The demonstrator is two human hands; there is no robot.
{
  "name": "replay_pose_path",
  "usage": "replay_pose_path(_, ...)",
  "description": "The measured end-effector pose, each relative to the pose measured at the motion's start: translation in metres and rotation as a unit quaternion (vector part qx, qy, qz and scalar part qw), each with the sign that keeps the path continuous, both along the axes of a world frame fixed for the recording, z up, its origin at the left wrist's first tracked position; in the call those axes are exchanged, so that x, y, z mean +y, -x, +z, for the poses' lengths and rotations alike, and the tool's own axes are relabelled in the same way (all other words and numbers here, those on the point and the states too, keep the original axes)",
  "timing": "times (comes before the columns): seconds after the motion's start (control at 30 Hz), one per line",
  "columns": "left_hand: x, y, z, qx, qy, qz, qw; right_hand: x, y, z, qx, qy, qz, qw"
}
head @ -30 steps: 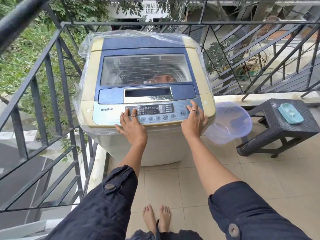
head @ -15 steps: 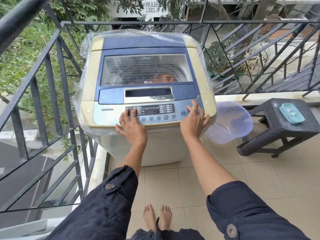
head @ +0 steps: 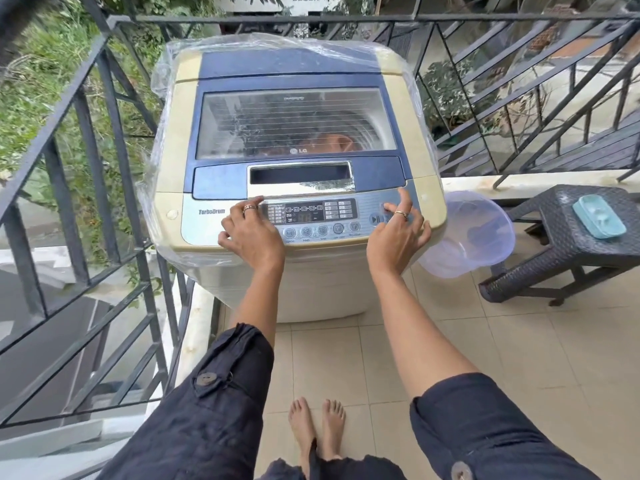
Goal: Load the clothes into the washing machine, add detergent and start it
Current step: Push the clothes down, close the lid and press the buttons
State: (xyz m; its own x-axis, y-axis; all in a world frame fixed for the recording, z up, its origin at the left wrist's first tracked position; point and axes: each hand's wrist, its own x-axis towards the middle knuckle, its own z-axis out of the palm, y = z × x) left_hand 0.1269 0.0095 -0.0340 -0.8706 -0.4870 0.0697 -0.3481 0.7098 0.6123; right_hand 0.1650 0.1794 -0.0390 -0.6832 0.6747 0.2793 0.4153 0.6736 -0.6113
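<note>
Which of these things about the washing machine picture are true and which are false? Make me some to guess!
1. The lid of the washing machine is shut. True.
2. The teal dish sits on the floor. False: it lies on top of the dark woven stool.
3. The left hand and the right hand both touch the control panel. True.
4. The person wears shoes. False: the feet are bare.
5. A clear plastic sheet covers the top of the machine. True.
</note>
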Motion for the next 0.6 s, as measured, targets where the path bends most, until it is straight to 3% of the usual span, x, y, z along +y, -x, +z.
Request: replay_pose_path(0.6, -0.006, 0.014, -0.018, 0.089, 0.005, 0.027, 0.996, -0.006, 0.010, -0.018, 0.115, -0.033, -0.049, 0.992)
